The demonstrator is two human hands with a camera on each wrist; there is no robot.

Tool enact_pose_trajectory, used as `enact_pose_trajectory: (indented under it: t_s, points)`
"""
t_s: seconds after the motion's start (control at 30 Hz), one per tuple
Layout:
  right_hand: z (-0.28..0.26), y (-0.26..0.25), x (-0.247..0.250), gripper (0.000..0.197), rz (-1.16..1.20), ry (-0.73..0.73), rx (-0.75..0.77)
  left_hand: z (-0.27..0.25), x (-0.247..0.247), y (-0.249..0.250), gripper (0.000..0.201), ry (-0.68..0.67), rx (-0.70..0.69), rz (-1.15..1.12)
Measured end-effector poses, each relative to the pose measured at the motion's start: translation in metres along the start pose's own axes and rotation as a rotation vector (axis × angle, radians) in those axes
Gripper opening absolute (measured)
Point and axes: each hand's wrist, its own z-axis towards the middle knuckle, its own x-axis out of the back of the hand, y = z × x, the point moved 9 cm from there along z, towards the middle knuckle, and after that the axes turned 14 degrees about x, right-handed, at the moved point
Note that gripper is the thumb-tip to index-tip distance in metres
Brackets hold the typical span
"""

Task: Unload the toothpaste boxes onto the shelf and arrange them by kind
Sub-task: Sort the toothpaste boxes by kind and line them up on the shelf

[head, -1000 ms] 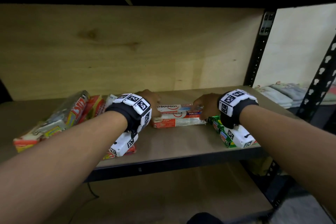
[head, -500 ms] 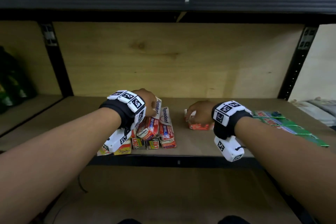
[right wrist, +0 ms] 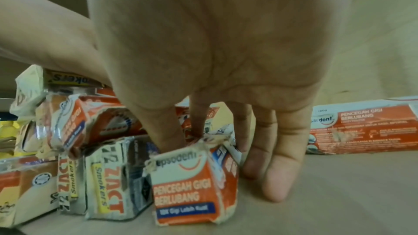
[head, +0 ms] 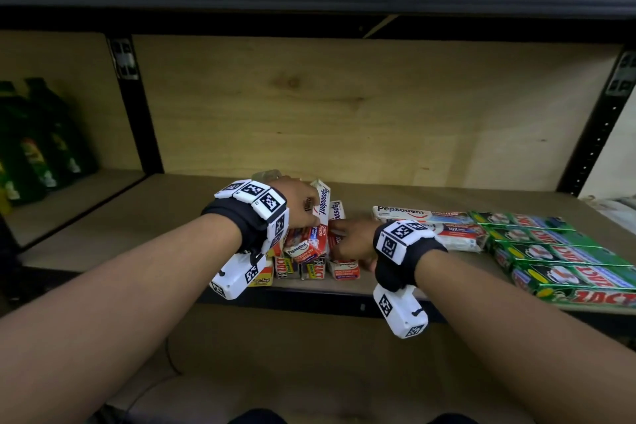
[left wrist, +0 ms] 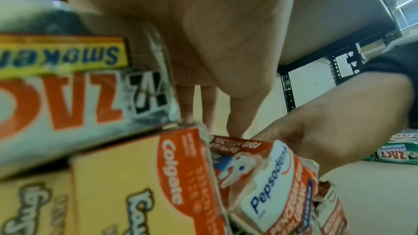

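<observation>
Half a second ago the right hand (head: 351, 239) lay on a red box apart from the pile; now it has come across to the pile of boxes (head: 306, 251) and its thumb and fingers close around the end of a red and white Pepsodent box (right wrist: 194, 185), which rests on the shelf (head: 413, 286) at the pile's right edge. The left hand (head: 299, 206) stays on top of the pile, fingers curled down over a tilted Pepsodent box (head: 321, 206); whether it truly grips that box cannot be told.

The held box reads "Pepsodent", "PENCEGAH GIGI BERLUBANG" and "10X Gigi Lebih Kuat". Just left of it in the pile stand worn Zact boxes (right wrist: 108, 181) marked "ZACT Smokers", and the left wrist view shows a yellow and red Colgate box (left wrist: 140, 181) under another Zact Smokers box.

To the right of the pile, two long Pepsodent boxes (head: 430, 227) lie flat side by side, one marked "10X". Further right of the pile, a row of green boxes (head: 557, 258) lies flat, printed "ZACT" and "Whitening". Far left of the pile, past a black upright, dark green bottles (head: 31, 151) stand in the next bay. The right forearm hides part of the long Pepsodent boxes.
</observation>
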Motion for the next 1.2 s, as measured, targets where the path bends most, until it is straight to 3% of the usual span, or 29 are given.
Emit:
enact_pose_trajectory:
  t_s: [0.17, 0.37, 0.6, 0.83, 1.0, 1.2]
  points:
    - [-0.012, 0.0, -0.001, 0.049, -0.052, -0.045, 0.002, 0.002, -0.003, 0.002, 0.046, -0.018, -0.013, 0.021]
    - [-0.021, 0.015, -0.003, 0.006, -0.097, 0.063, 0.026, 0.004, -0.005, 0.008, 0.042, -0.022, -0.02, 0.042]
    - [-0.062, 0.047, 0.005, 0.021, -0.182, -0.033, 0.035, 0.013, -0.012, 0.026, 0.032, 0.025, -0.033, 0.117]
    - [-0.093, 0.102, 0.021, 0.031, -0.217, 0.068, -0.164, 0.023, -0.017, 0.035, 0.029, 0.034, -0.012, 0.158]
    - [-0.098, 0.129, 0.034, 0.043, -0.229, 0.107, -0.182, 0.027, -0.02, 0.035, 0.029, 0.062, -0.005, 0.163]
    - [-0.105, 0.16, 0.045, 0.041, -0.324, 0.067, -0.249, 0.033, -0.023, 0.033, 0.023, 0.061, -0.007, 0.135]
